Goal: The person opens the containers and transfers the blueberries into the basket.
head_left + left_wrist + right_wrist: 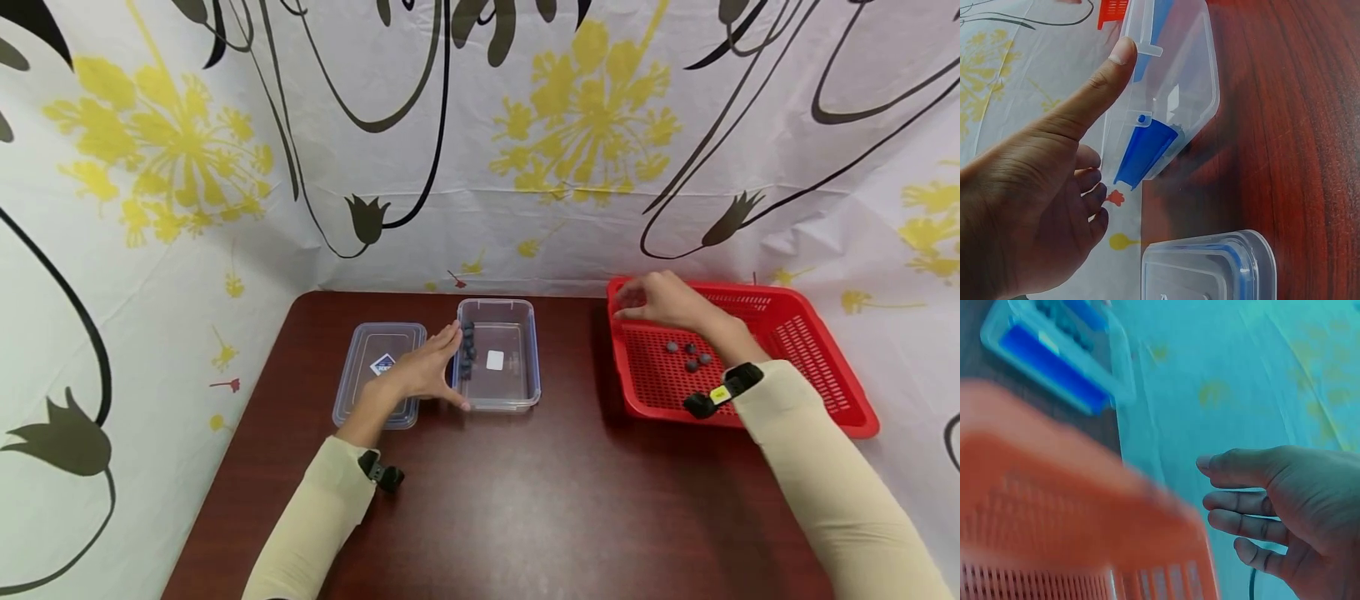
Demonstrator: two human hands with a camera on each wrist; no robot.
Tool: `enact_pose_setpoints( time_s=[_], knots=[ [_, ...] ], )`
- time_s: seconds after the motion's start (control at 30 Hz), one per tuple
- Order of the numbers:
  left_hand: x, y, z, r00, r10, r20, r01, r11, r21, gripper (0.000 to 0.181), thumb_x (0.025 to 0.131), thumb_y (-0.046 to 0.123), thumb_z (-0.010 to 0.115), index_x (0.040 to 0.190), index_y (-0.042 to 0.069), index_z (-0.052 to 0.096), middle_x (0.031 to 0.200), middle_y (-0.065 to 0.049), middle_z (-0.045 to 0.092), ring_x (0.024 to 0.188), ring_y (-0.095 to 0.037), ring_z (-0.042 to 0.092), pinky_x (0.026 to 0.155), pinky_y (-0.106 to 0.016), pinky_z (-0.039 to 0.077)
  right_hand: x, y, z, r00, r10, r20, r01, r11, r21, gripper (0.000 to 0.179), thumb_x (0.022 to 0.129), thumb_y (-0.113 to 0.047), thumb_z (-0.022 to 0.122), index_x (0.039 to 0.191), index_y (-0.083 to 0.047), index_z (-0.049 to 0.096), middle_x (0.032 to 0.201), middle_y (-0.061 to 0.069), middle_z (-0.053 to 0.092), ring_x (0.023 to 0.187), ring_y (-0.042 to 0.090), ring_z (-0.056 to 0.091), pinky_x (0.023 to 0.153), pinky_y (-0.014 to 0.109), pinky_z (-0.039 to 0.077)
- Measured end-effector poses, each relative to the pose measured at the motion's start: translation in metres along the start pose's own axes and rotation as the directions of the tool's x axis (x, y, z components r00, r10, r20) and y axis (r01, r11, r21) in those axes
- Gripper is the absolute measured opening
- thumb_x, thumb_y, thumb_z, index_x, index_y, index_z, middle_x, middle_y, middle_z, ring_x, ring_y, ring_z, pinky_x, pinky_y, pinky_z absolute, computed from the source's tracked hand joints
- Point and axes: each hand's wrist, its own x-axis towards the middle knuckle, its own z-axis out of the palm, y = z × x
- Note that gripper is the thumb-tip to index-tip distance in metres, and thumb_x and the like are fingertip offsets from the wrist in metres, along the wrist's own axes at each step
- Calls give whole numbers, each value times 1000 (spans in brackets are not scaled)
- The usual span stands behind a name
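A clear plastic container [523, 358] with blue side clips stands without its lid on the table. Several small dark round pieces [468, 350] lie in a row along its left inner side. My left hand [420, 367] is at the container's left wall, thumb and fingers spread; the left wrist view shows the thumb at its rim. My right hand [663, 302] hovers at the left end of a red basket [806, 342], its fingers loosely bent with nothing visible between them in the right wrist view. Several more dark round pieces [691, 365] lie on the basket's floor.
The clear lid [375, 346] with a blue and white label lies left of the container, partly under my left forearm. Behind the dark brown table [540, 500] hangs a white patterned sheet [480, 150], close to the container and basket.
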Motion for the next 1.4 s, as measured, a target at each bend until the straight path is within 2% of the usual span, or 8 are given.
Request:
enact_pose_setpoints(
  time_s=[0.27, 0.63, 0.8, 0.93, 1.17, 1.4],
  knots=[
    [1, 3, -2, 1000, 1, -5, 0, 999, 46, 139, 75, 64, 90, 170, 4, 8, 179, -11, -4, 165, -30, 1, 121, -58, 35, 33, -48, 31, 995, -89, 35, 85, 992, 88, 20, 85, -13, 89, 100, -4, 81, 85, 4, 78, 74, 14, 71, 69, 36, 57],
    [0, 3, -3, 1000, 9, -10, -9, 998, 69, 139, 75, 65, 89, 169, 2, 8, 179, -13, -3, 164, -32, 3, 126, -56, 26, 71, -89, 98, 978, -182, 99, 161, 968, 192, 23, 83, -13, 89, 100, 0, 81, 83, 1, 78, 76, 10, 71, 74, 31, 59],
    [1, 2, -2, 1000, -3, -8, 3, 997, 74, 139, 75, 66, 89, 170, 3, 9, 179, -12, -2, 164, -32, 5, 126, -56, 26, 83, -108, 121, 966, -204, 156, 159, 952, 263, 21, 85, -9, 85, 102, 3, 81, 85, 3, 78, 77, 10, 71, 74, 28, 59],
    [2, 3, -1, 1000, -1, -2, 1, 997, 79, 139, 75, 68, 88, 169, 3, 10, 179, -12, -2, 164, -32, 6, 126, -55, 27, 89, -119, 140, 960, -187, 209, 124, 951, 282, 22, 87, -8, 82, 106, 3, 81, 88, 3, 79, 78, 8, 70, 74, 26, 59],
    [2, 3, -1, 1000, -12, -3, 13, 996, 90, 138, 75, 67, 88, 170, 3, 10, 179, -11, -3, 164, -31, 6, 125, -54, 30, 94, -131, 167, 957, -167, 237, 99, 957, 273, 19, 85, -3, 80, 104, 0, 81, 87, 2, 78, 78, 7, 69, 74, 24, 58],
    [1, 2, -1, 1000, 1, -7, -1, 996, 86, 137, 76, 64, 89, 169, 1, 10, 179, -13, -2, 164, -31, 5, 127, -53, 26, 95, -138, 187, 974, -104, 201, 59, 974, 218, 13, 85, -9, 87, 95, -4, 81, 83, 2, 77, 74, 8, 68, 71, 24, 57]
  ],
)
